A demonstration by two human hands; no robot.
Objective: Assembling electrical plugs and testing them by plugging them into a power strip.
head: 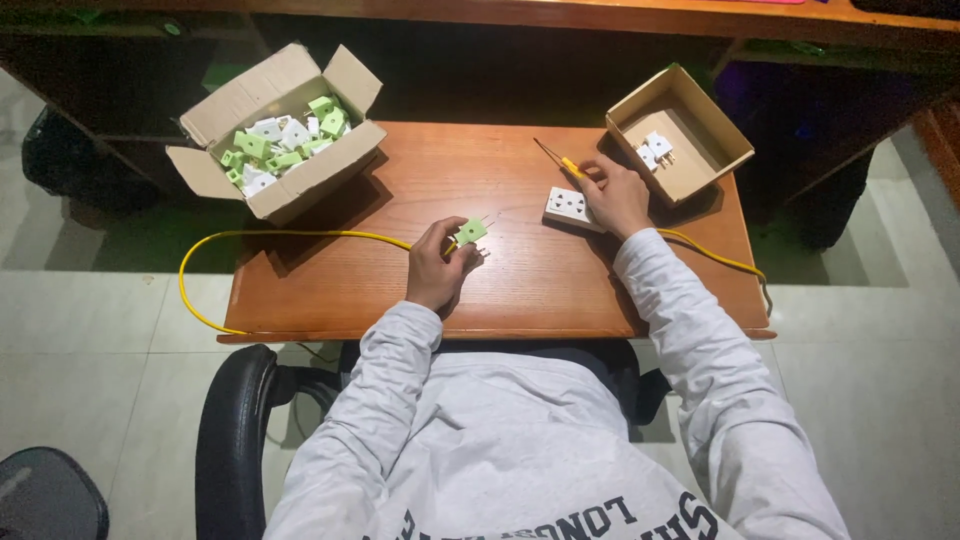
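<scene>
While the right hand (615, 197) rests on the white socket (568, 206), the left hand (437, 268) pinches a green plug (472, 231).

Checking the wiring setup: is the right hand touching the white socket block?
Touching: the head view shows the right hand resting on the white socket block.

A wooden desk (520, 285) is standing on pale floor tiles (90, 350). At its far left corner an open cardboard box (310, 188) is sitting, flaps spread, partly overhanging the edge. It is holding a heap of small parts (285, 140), some green and some white. At the far right corner a smaller box (737, 150) is lying tilted and open, with two white parts (655, 150) resting inside it. A black chair (230, 430) is standing at the near edge of the desk, and a second dark seat (45, 495) is showing at the bottom left. A wooden shelf (640, 15) is running along the top, with darkness lying under it.
</scene>
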